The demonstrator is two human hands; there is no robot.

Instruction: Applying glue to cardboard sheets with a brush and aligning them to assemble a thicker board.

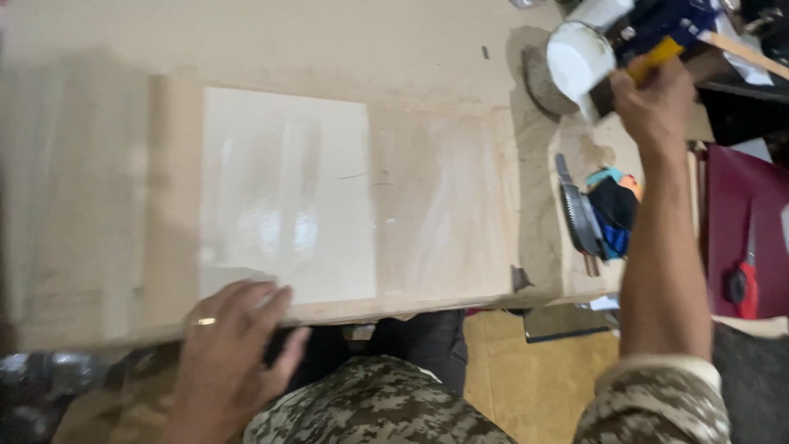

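A pale wooden board [444, 205] lies flat on the workbench, and a glossy white sheet [288, 193] covers its left half. My left hand [226, 345], with a ring on one finger, rests with spread fingers on the board's near edge by the sheet's lower corner. My right hand [657, 103] is stretched to the far right and grips the yellow handle of a brush [649, 62]. The brush's dark head sits at the rim of a white tub [579, 57].
A circular power saw [596, 214] with blue and black parts lies to the right of the board. A dark red panel [740, 214] with a red-handled tool [744, 284] stands at the far right. Brown floor shows below the bench.
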